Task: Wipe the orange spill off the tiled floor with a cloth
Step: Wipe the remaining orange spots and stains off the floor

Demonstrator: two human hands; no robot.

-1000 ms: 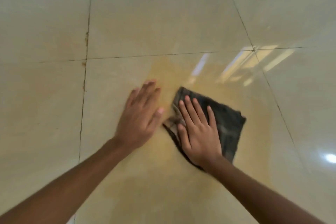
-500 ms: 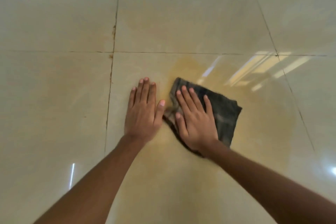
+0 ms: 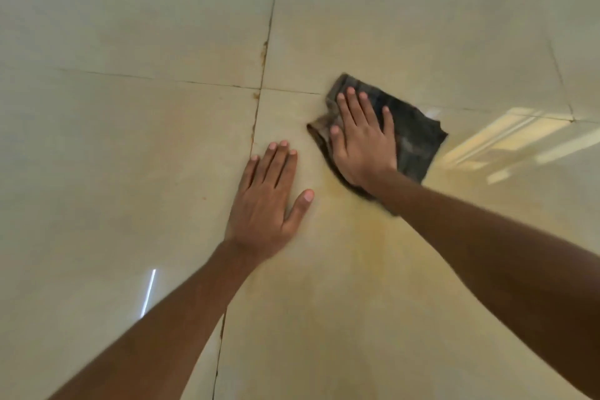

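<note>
A dark folded cloth (image 3: 414,136) lies flat on the glossy beige tiled floor (image 3: 130,156). My right hand (image 3: 362,140) presses palm-down on the cloth's left half, fingers spread and pointing away from me. My left hand (image 3: 268,201) rests flat on the bare tile to the left and nearer to me, fingers apart, holding nothing. A thin orange-yellow film of spill (image 3: 367,253) covers the tile below and to the right of the cloth, and orange residue stains the grout line (image 3: 263,52) to the left.
Dark grout lines cross near the cloth's far corner (image 3: 259,89). Bright window reflections (image 3: 506,136) shine on the floor to the right. A thin white light streak (image 3: 148,292) shows at lower left.
My right hand has pushed the cloth away from me toward the tile joint. My left hand now sits behind it instead of alongside. The view has shifted to the left.
</note>
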